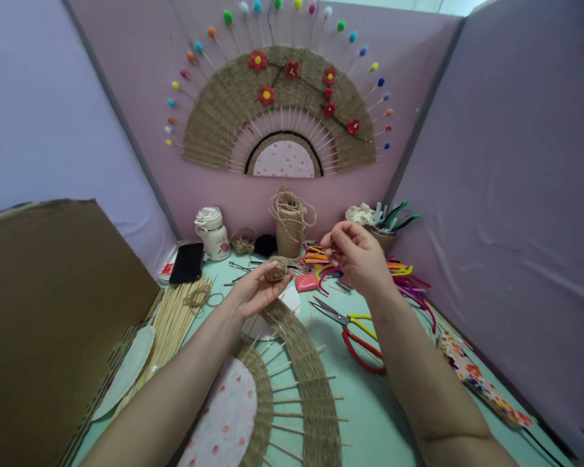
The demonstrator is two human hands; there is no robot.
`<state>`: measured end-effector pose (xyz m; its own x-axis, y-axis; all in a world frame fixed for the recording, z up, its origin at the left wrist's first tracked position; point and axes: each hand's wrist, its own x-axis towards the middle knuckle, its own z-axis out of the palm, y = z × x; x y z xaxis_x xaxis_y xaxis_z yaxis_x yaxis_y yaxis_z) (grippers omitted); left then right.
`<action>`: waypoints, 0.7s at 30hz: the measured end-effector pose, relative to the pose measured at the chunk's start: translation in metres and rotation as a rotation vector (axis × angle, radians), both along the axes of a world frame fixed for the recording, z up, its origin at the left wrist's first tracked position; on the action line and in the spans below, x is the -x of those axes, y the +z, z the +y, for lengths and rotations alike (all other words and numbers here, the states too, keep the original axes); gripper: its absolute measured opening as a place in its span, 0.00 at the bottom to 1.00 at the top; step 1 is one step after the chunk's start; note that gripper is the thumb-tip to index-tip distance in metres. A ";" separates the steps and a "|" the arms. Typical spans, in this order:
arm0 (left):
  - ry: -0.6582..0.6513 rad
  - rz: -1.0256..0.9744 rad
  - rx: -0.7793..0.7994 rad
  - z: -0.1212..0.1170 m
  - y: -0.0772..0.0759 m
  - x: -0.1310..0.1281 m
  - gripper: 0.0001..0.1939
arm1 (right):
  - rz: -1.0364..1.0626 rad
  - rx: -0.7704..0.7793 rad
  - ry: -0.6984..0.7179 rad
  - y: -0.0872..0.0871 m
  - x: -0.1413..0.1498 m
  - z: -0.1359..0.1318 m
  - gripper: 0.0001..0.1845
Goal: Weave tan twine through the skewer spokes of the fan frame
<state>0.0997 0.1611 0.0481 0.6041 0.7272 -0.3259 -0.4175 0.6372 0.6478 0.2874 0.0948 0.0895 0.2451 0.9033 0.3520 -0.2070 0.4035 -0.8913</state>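
My left hand [254, 290] is raised over the table, fingers curled around a small ball of jute twine [275, 270]. My right hand [359, 256] is held up to its right, thumb and fingers pinched on a thin strand of twine that I can barely make out. Below both hands lies a half-round woven piece [307, 383]: bands of jute wound through wooden skewers around a pink dotted centre [226, 418].
A bundle of wooden skewers [172, 327] and a cardboard sheet [53, 311] lie left. Red and yellow-handled scissors [357, 331] lie right of the weaving. A twine spool [289, 224], white jug [213, 232], black phone [188, 261] and pipe cleaners [409, 279] stand behind. A finished fan [279, 110] hangs on the wall.
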 end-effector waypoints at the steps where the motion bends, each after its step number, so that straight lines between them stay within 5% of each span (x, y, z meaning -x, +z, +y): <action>1: -0.022 -0.002 0.036 0.002 0.004 -0.005 0.04 | 0.010 -0.040 -0.022 0.006 -0.004 -0.005 0.13; 8: -0.106 0.027 0.138 0.023 0.032 -0.099 0.05 | 0.061 -0.328 -0.387 0.037 -0.041 -0.036 0.11; 13: 0.071 0.010 0.005 0.045 0.045 -0.171 0.08 | 0.052 -0.388 -0.481 0.036 -0.062 -0.040 0.09; 17: 0.033 0.244 -0.082 0.043 0.045 -0.176 0.12 | 0.022 -0.338 -0.454 0.033 -0.073 -0.038 0.09; 21: -0.055 0.280 -0.323 0.021 0.048 -0.153 0.04 | 0.014 -0.226 -0.345 0.030 -0.080 -0.034 0.12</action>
